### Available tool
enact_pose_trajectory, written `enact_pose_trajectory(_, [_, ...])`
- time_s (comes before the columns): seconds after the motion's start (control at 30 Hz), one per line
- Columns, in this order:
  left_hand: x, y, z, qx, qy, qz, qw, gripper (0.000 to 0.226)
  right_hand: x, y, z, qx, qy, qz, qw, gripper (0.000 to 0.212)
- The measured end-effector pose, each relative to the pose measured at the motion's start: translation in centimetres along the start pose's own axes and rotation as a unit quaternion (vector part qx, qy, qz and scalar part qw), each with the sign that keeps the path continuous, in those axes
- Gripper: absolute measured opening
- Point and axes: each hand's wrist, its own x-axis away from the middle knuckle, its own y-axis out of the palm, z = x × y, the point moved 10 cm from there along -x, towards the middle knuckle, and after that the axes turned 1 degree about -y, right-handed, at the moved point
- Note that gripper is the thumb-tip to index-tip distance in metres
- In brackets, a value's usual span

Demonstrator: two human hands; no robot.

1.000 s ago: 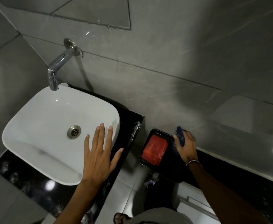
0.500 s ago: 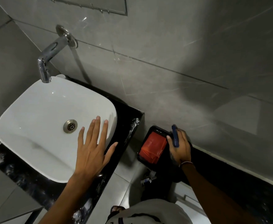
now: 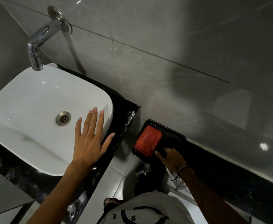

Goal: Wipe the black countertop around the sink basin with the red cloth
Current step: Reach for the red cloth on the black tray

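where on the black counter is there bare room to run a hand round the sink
Bare strips of black countertop lie between the white sink basin and the counter's right edge, and along the front left. The left hand covers the right front corner. The back strip by the chrome tap is narrow.

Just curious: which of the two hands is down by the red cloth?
The right hand, at the black tray holding the red cloth. The left hand lies spread flat over the white basin's rim.

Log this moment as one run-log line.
left hand: open, flat on basin rim | right hand: at tray, beside red cloth, grip unclear | countertop: not yet wiped
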Motion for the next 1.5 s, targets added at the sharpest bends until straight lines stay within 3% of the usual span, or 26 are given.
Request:
enact_pose_trajectory(0.13, [-0.1,0.0,0.0,0.004,-0.004,0.003,1.0,0.085,0.2,0.2,0.2,0.066,0.036,-0.003,0.997,0.063])
enact_pose_trajectory(0.43, [0.0,0.1,-0.1,0.004,-0.003,0.018,1.0,0.083,-0.7,-2.4,-3.6,0.056,-0.02,0.072,0.996,0.052])
enact_pose_trajectory(0.63, [-0.1,0.1,-0.2,0.002,-0.006,0.017,1.0,0.084,-1.3,-2.0,-3.7,0.125,0.013,0.054,0.991,0.057])
enact_pose_trajectory(0.73, [0.0,0.1,-0.3,0.002,-0.008,0.013,1.0,0.084,-0.5,-3.6,-3.0,0.075,0.001,0.118,0.99,0.05])
enact_pose_trajectory(0.83, [0.0,0.1,-0.3,0.003,-0.007,0.014,1.0,0.083,0.9,-6.9,-1.4,-0.045,-0.007,0.226,0.973,0.041])
enact_pose_trajectory(0.9, [0.0,0.2,-0.3,0.004,-0.007,0.011,1.0,0.083,1.6,-8.8,0.0,-0.122,-0.011,0.287,0.95,0.043])
enact_pose_trajectory(1.0, [-0.1,0.4,-0.2,0.005,-0.002,0.011,1.0,0.083,2.0,-9.9,1.9,-0.185,-0.017,0.319,0.929,0.052])
enact_pose_trajectory(1.2, [-0.1,0.4,-0.3,0.0,-0.005,0.012,1.0,0.084,2.0,-8.7,2.2,-0.232,-0.042,0.285,0.929,0.082])
enact_pose_trajectory(1.33, [0.0,0.1,-0.2,0.002,-0.01,0.013,1.0,0.083,5.6,-3.1,5.7,-0.299,0.114,0.344,0.883,0.088])
enact_pose_trajectory(1.4, [-0.1,-0.1,-0.2,0.003,-0.015,0.016,1.0,0.083,6.0,2.0,5.0,-0.398,0.175,0.273,0.858,0.074])
enact_pose_trajectory(1.5, [-0.1,-0.3,0.0,0.0,-0.01,0.017,1.0,0.083,3.1,5.9,1.7,-0.434,0.18,0.131,0.873,0.053])
